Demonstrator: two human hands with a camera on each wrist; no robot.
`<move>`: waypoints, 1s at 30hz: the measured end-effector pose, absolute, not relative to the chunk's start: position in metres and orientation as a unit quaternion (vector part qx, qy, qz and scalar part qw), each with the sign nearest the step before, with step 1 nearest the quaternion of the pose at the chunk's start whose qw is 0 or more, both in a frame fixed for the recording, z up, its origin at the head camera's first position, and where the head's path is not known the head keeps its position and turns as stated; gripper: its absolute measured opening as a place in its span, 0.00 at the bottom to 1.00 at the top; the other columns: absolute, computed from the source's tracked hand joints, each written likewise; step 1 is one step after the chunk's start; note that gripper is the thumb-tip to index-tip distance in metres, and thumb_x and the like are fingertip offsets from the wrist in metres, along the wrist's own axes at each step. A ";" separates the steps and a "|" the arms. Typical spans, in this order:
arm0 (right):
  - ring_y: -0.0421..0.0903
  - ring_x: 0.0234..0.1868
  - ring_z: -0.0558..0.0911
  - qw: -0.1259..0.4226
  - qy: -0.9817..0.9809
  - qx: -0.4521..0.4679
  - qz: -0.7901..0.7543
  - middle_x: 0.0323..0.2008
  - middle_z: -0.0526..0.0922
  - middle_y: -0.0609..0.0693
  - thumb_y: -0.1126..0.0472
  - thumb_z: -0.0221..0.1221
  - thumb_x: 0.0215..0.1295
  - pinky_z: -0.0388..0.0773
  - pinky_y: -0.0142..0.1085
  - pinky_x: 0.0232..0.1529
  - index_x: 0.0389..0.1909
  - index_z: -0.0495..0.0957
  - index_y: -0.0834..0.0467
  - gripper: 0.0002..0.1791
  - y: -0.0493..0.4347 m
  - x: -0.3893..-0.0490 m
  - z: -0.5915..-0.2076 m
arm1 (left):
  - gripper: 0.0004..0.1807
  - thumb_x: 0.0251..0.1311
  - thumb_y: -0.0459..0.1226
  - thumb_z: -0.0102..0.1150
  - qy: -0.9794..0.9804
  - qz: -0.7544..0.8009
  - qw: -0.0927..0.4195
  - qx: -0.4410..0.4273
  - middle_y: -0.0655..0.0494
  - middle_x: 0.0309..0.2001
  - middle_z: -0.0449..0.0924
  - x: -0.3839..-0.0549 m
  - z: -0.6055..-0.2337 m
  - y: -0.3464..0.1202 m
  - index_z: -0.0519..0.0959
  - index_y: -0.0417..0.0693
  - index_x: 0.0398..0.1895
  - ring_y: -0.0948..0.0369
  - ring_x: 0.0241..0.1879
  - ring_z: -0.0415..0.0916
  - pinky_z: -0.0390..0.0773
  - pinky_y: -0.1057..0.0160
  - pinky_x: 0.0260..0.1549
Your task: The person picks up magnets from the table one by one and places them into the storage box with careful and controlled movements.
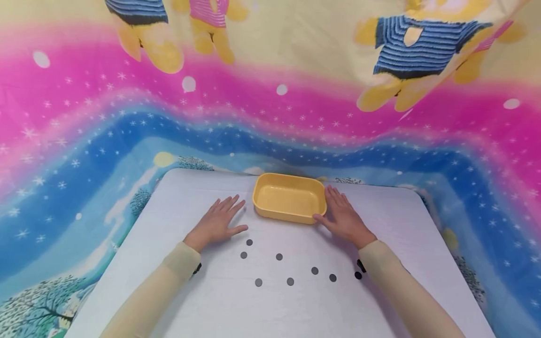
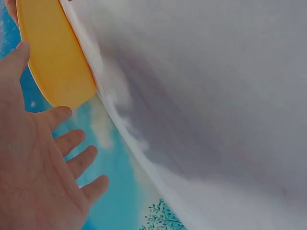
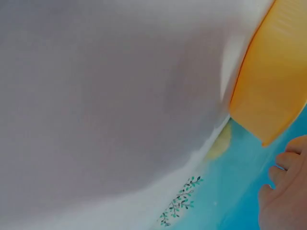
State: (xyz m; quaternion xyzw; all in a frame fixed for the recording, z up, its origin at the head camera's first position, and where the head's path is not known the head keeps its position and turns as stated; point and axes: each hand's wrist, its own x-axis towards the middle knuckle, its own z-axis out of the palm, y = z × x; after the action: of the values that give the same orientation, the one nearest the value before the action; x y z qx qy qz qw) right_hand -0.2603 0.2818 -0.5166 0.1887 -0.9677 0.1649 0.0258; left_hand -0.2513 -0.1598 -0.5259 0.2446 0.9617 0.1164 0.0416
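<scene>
A yellow rectangular container (image 1: 289, 217) stands near the table's far edge, with nothing inside it. My left hand (image 1: 216, 222) is spread with straight fingers, a short gap left of the container; in the left wrist view that hand (image 2: 43, 158) shows its palm side and the container (image 2: 55, 52) lies beyond the thumb. At the container's right end is my right hand (image 1: 343, 218), fingers extended along its side and thumb near the front corner. Whether it touches cannot be told. Several small dark round discs (image 1: 279, 257) lie scattered on the table nearer me.
A white cloth covers the table (image 1: 236, 310). Behind and around it hangs a colourful curtain (image 1: 270, 108) with bears and snowflakes, close to the far edge. One darker disc (image 1: 358, 275) lies beside the right wrist. Dark bands show at both cuffs.
</scene>
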 end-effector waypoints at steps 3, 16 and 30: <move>0.58 0.88 0.41 0.024 -0.967 0.194 0.166 0.88 0.41 0.59 0.27 0.54 0.76 0.38 0.55 0.86 0.87 0.38 0.62 0.60 0.277 -0.263 -0.518 | 0.50 0.73 0.70 0.50 0.959 0.118 0.046 0.253 0.49 0.88 0.47 -0.249 -0.526 -0.157 0.55 0.55 0.88 0.44 0.86 0.47 0.43 0.40 0.84; 0.61 0.87 0.41 0.011 -0.967 0.196 0.161 0.87 0.38 0.61 0.27 0.53 0.76 0.38 0.56 0.86 0.86 0.37 0.66 0.61 0.265 -0.263 -0.522 | 0.39 0.72 0.61 0.64 0.947 0.117 0.061 0.293 0.47 0.75 0.72 -0.236 -0.522 -0.141 0.71 0.55 0.80 0.47 0.74 0.69 0.68 0.43 0.76; 0.60 0.87 0.41 0.007 -0.967 0.198 0.158 0.87 0.38 0.63 0.28 0.53 0.76 0.40 0.56 0.86 0.86 0.35 0.67 0.62 0.266 -0.266 -0.522 | 0.28 0.70 0.58 0.68 0.940 0.128 0.087 0.304 0.59 0.61 0.79 -0.229 -0.524 -0.134 0.81 0.58 0.68 0.57 0.61 0.76 0.76 0.51 0.67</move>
State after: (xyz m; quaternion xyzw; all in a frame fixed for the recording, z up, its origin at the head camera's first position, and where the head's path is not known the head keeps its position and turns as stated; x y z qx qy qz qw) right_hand -0.2656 0.2656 -0.5222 0.1983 -0.9673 0.1578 0.0072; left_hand -0.2292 -0.1343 -0.5244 0.3045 0.9399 0.1277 0.0870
